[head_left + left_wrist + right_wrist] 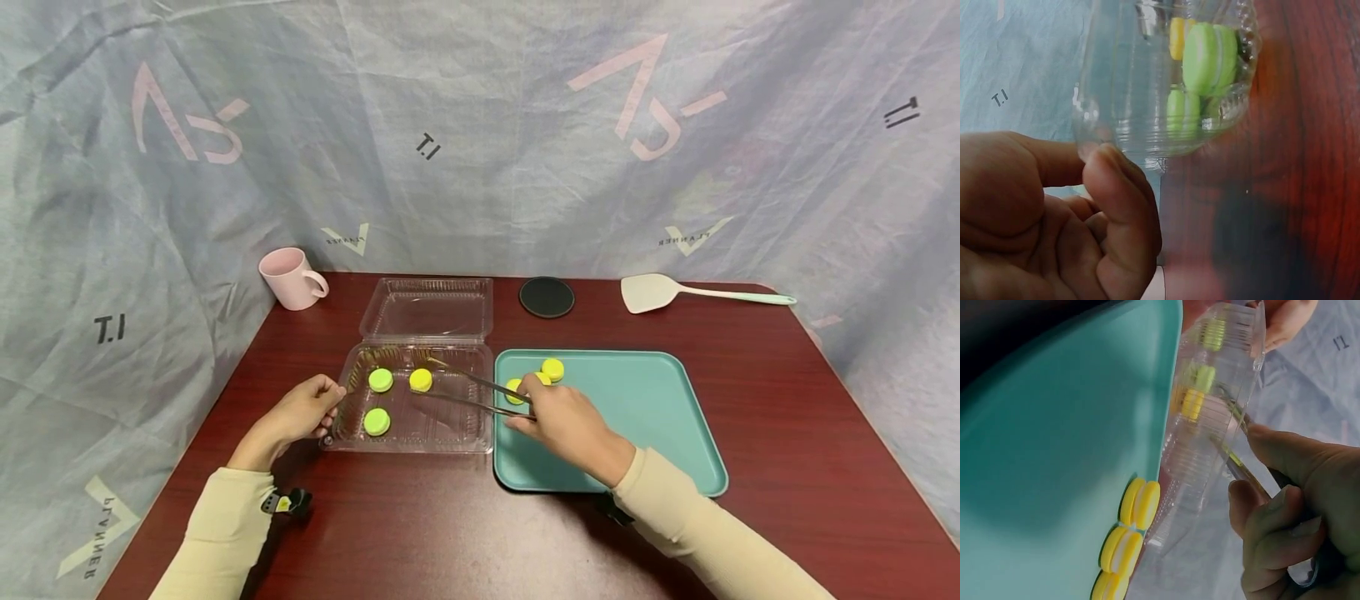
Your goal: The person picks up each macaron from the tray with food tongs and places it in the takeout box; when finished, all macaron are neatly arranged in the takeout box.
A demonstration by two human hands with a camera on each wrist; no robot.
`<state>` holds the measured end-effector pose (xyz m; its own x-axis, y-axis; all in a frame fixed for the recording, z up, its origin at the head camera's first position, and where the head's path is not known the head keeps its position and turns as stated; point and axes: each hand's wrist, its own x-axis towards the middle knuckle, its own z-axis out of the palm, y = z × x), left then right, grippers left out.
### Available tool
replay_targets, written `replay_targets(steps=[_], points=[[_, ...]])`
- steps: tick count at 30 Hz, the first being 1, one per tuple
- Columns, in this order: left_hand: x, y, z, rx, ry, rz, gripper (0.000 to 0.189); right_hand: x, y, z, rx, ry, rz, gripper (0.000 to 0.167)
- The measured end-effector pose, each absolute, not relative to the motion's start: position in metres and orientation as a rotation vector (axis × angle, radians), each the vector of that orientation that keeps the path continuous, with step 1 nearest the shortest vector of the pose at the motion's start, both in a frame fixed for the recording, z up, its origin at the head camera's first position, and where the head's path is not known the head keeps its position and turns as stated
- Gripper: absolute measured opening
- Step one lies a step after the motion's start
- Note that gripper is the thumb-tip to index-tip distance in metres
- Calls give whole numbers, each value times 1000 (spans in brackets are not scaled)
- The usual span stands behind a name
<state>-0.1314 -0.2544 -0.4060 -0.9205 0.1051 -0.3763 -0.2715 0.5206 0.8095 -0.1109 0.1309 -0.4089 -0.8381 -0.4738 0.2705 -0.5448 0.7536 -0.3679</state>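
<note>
My left hand (300, 410) pinches the left rim of a clear plastic container (450, 437) between thumb and index finger, as the left wrist view shows. Its hinged lid (435, 312) is folded back. Two green macarons, one farther back (380, 381) and one nearer (377, 422), stand in the container's left half, with a yellow macaron (421, 380) to their right. My right hand (566, 421) grips metal tongs (480, 380) that reach over the container's right wall. The tongs' arms are spread, their tips beside the yellow macaron. Three yellow macarons (1140, 503) lie on the tray, partly behind the right hand in the head view.
The teal tray (637, 400) sits right of the container. Along the back are a pink mug (288, 279), a black round coaster (547, 297) and a white spatula (651, 293) with a pale green handle end. A grey cloth hangs behind the dark red table (420, 525).
</note>
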Motion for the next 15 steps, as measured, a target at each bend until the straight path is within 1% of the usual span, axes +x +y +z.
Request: replay_targets(steps=[2,8,15], points=[[-132,-255,-405,-132,2393,1357,22,-110,134,-409,811,-2796,658,41],[-132,-255,-408,-129,2381,1381,20,-105,144,-410,811,-2811,569,34],[-129,-254,-408,-117,2361,1420,19,-100,156,-415,827,-2787,549,37]])
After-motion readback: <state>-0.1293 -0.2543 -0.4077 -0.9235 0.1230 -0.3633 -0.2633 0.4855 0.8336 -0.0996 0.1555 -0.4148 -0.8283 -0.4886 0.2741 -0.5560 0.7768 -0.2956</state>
